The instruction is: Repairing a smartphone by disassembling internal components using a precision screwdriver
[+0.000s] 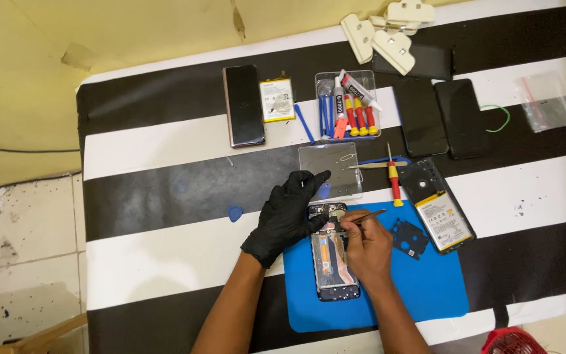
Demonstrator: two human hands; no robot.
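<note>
Head view: the left hand [285, 216], in a black glove, is pressing down on the top end of the opened phone [333, 252], its grip loosely spread, clamping nothing, index finger stretching toward the upper right. The phone is lying lengthwise on the blue mat [427, 288] at lower centre of the frame, its insides facing up. The bare right hand [368, 249] is resting over the phone's right edge, its grip pinched around thin tweezers [361, 216] whose tip is pointing left into the phone's upper part. Just right on the mat, a dark inner cover [409, 237] is sitting beside a phone frame with battery [439, 211]. Further up the striped table [165, 190], a clear tray of tools [348, 105] is standing at upper centre.
</note>
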